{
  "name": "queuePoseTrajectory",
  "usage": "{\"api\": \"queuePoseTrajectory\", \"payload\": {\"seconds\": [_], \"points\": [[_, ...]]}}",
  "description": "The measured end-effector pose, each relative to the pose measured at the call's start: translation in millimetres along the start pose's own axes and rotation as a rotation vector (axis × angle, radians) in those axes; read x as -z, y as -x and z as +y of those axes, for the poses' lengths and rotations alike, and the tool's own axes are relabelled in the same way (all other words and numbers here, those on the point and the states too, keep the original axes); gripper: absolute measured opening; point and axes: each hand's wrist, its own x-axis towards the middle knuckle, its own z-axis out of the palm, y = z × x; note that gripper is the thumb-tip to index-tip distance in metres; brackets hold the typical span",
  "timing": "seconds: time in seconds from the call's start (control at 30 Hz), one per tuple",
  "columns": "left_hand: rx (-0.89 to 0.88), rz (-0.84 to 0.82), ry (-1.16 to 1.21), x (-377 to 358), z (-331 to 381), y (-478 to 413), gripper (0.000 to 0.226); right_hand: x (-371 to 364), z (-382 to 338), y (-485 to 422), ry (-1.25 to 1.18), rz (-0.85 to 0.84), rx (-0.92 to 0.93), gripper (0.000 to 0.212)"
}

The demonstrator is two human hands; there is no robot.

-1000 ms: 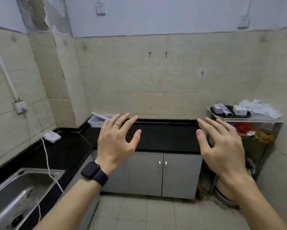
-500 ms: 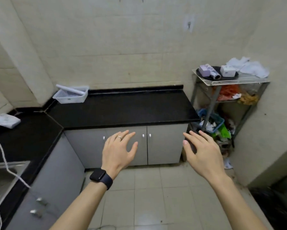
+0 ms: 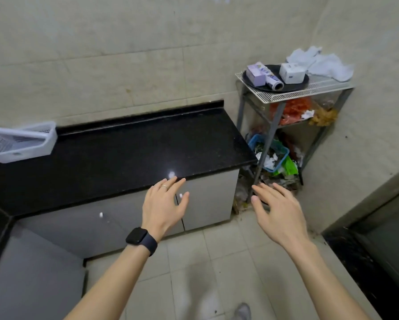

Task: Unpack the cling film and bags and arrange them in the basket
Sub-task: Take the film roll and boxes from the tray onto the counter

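A white slatted basket with a long white box lying across it sits at the far left of the black counter. On a wire shelf rack to the right, a dark round tray carries a purple box, a roll and a white box. My left hand, with a ring and a black watch, hovers open in front of the cabinet doors. My right hand is open too, low near the rack's foot. Both hold nothing.
White crumpled cloth or bags lie at the rack's back right. Lower shelves hold orange and brown items, a blue basket of scraps and green plastic. A dark doorway stands at right. The floor is tiled.
The view has tilted down and swung right, closer to the counter and rack. Both hands stay open and spread, now lower in view before the cabinet.
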Motion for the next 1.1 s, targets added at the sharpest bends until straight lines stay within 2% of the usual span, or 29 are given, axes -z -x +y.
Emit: {"api": "queuePoseTrajectory", "payload": {"seconds": [0.23,0.7,0.9,1.1], "points": [[-0.011,0.006,-0.027,-60,39,-140,0.048,-14,52,-140,-0.017,0.010,0.013,0.042],[-0.026,-0.031,-0.033,-133,128,-377,0.048,1,130,-393,-0.017,-0.014,0.091,0.044],[-0.081,-0.026,0.064,-164,163,-491,0.048,4,149,-500,-0.025,0.076,0.128,0.041],[-0.113,-0.001,0.133,-180,206,-606,0.046,6,162,-601,-0.026,0.072,0.107,0.051]]}}
